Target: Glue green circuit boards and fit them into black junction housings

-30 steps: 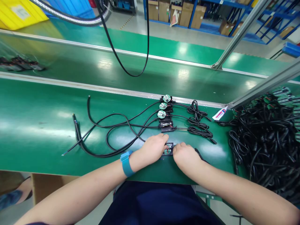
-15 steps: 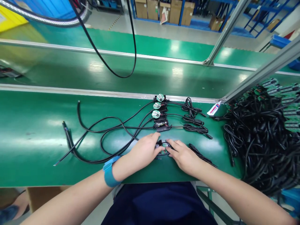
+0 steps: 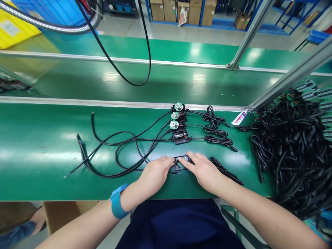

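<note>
Between our left hand point(image 3: 156, 173) and right hand point(image 3: 204, 170), the open black cable housing point(image 3: 184, 169) lies flat, its long axis running left to right.
Left digits, nearly together, meet its left end; right digits, parted, reach farther over its right; we cannot tell whether either hand grips.

I'm in an electronics workshop: green workbench point(image 3: 38, 152), heaped black cables point(image 3: 287, 162), round circuit boards point(image 3: 174, 125), cardboard boxes point(image 3: 195, 13) on blue racks point(image 3: 220, 26).

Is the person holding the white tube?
No, the white tube lies on the green bench while the left hand and right hand are at the black case.
</note>
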A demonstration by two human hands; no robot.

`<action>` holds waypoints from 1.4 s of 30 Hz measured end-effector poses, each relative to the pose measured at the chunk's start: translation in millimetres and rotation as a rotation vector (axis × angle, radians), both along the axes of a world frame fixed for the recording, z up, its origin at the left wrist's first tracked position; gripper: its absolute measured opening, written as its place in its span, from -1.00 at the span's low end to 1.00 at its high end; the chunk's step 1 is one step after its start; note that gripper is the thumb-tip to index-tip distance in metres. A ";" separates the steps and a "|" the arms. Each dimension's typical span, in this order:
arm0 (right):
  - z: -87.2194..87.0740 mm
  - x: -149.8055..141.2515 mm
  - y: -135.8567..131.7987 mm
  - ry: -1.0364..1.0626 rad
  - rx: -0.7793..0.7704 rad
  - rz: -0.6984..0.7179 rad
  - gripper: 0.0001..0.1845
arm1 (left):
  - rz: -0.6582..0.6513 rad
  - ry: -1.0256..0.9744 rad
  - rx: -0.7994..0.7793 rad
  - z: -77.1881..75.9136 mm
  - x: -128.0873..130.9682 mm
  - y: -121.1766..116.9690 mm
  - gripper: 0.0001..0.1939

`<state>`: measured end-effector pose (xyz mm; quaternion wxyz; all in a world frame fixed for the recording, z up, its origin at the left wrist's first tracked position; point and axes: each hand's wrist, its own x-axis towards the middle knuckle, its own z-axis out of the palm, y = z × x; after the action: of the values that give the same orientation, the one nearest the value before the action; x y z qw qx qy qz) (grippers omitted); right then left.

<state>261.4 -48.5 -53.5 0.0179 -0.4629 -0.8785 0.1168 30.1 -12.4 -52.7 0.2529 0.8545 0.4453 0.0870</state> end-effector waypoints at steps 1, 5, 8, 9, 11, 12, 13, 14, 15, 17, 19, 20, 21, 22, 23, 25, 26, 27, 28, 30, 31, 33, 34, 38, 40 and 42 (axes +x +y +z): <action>-0.5 0.0 0.2 0.002 -0.001 -0.002 -0.32 | -0.007 0.033 0.010 0.6 1.0 0.8 -0.73; -7.3 1.6 0.7 0.052 0.017 -0.019 -0.38 | -0.072 0.182 0.074 5.8 7.6 5.9 -0.68; -11.1 2.2 -0.2 0.078 0.026 -0.026 -0.40 | -0.108 0.239 0.089 9.9 12.8 10.0 -0.70; -11.1 1.9 -0.7 0.073 0.029 -0.028 -0.41 | -0.108 0.258 0.080 10.9 14.2 11.0 -0.70; -9.5 0.8 -1.4 0.045 0.036 -0.023 -0.41 | -0.098 0.299 0.049 11.8 15.7 12.0 -0.70; -8.1 0.1 -1.5 0.029 0.036 -0.018 -0.41 | -0.091 0.310 0.035 11.7 15.7 12.1 -0.70; -6.5 -0.6 -1.3 0.014 0.034 -0.012 -0.41 | -0.084 0.308 0.023 11.0 15.3 12.0 -0.69; -5.0 -1.3 -1.0 0.003 0.031 -0.010 -0.41 | -0.078 0.288 0.013 10.0 14.3 11.9 -0.69; -3.6 -2.0 -0.5 -0.005 0.028 -0.010 -0.40 | -0.074 0.251 0.003 8.7 12.8 11.8 -0.68; -1.1 -3.0 0.7 -0.020 0.021 -0.014 -0.42 | -0.072 0.134 -0.024 5.8 8.7 12.2 -0.69; 0.7 -3.8 1.8 -0.031 0.006 -0.018 -0.46 | -0.083 -0.001 -0.065 3.6 4.1 13.8 -0.71; 1.4 -4.1 2.1 -0.032 -0.006 -0.016 -0.48 | -0.088 -0.056 -0.085 3.0 2.1 15.1 -0.72; 1.9 -4.3 2.2 -0.029 -0.018 -0.013 -0.50 | -0.092 -0.097 -0.104 2.7 0.6 16.7 -0.72; 2.2 -4.5 2.2 -0.022 -0.028 -0.014 -0.50 | -0.095 -0.121 -0.120 2.7 -0.5 18.4 -0.72; 2.5 -4.6 2.0 -0.013 -0.033 -0.020 -0.49 | -0.095 -0.133 -0.129 2.7 -1.0 20.0 -0.72; 2.5 -4.6 1.3 0.005 -0.038 -0.038 -0.44 | -0.097 -0.133 -0.130 2.8 -0.8 22.7 -0.71; 2.4 -4.4 0.9 0.012 -0.040 -0.047 -0.41 | -0.102 -0.131 -0.128 2.7 -0.4 23.5 -0.70; 2.3 -4.1 0.4 0.018 -0.042 -0.052 -0.38 | -0.109 -0.129 -0.125 2.3 0.1 24.0 -0.69; 2.1 -3.8 -0.1 0.023 -0.044 -0.051 -0.36 | -0.114 -0.126 -0.123 1.8 0.4 24.0 -0.69; 1.9 -3.1 -0.7 0.024 -0.042 -0.033 -0.37 | -0.116 -0.111 -0.124 0.3 0.5 23.0 -0.70; 1.8 -2.8 -0.8 0.020 -0.036 -0.021 -0.39 | -0.110 -0.096 -0.124 -0.6 0.1 22.1 -0.71; 2.1 -2.5 -0.4 -0.002 -0.023 0.009 -0.43 | -0.086 -0.056 -0.131 -2.1 -0.6 19.8 -0.73; 2.7 -2.3 0.0 -0.015 -0.019 0.020 -0.44 | -0.070 -0.042 -0.136 -2.3 -0.8 18.6 -0.73; 10.1 -1.0 3.5 -0.013 -0.037 0.019 -0.53 | -0.051 -0.026 -0.130 1.4 3.0 15.5 -0.70; 15.4 -1.2 5.0 0.039 -0.063 -0.008 -0.58 | -0.083 -0.018 -0.094 3.8 7.1 15.6 -0.68; 17.1 -4.6 4.9 0.120 -0.062 -0.072 -0.60 | -0.096 -0.014 -0.060 4.1 10.8 16.2 -0.76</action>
<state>256.9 -43.7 -36.5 0.0602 -0.4866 -0.8546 0.1710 40.9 3.8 -48.6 0.2854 0.8664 0.4042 0.0675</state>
